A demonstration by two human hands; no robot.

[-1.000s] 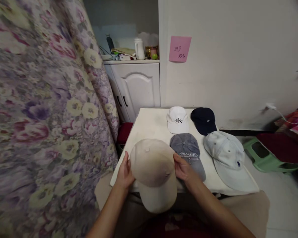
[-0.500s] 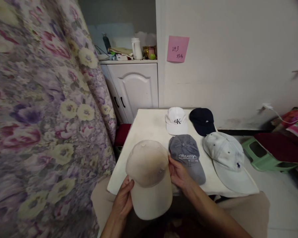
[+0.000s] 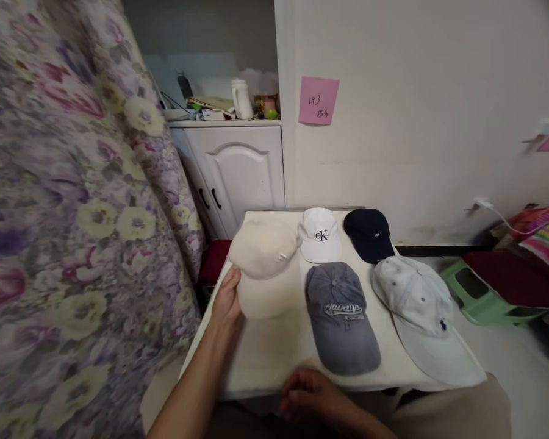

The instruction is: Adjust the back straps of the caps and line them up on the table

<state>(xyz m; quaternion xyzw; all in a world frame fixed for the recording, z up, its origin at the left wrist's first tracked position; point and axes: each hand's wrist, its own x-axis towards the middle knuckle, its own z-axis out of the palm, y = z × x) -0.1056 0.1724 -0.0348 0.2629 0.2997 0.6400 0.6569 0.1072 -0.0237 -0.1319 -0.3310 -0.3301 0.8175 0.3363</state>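
My left hand [image 3: 227, 300] grips the left edge of a cream cap [image 3: 265, 253], whose brim points toward me over the left part of the table. Near the table's front edge is my right hand [image 3: 308, 393], away from the caps, its fingers curled and blurred; whether anything is in them is hidden. A grey-blue cap [image 3: 343, 323] lies to the right of the cream one. Behind it are a white cap [image 3: 321, 235] with black letters and a navy cap [image 3: 370, 235]. A pale blue cap [image 3: 416, 299] rests at the table's right side.
The cream-topped table [image 3: 256, 366] stands before a wall with a pink note [image 3: 318, 100]. A flowered curtain [image 3: 73, 244] hangs at the left. Behind are a white cabinet [image 3: 242, 174] and a shelf with a white jug [image 3: 242, 99]. A green stool [image 3: 476, 299] stands right.
The cream cap has moved forward, away from me, with my left hand on it. My right hand has let go of it and drawn back toward me. The view has shifted slightly.
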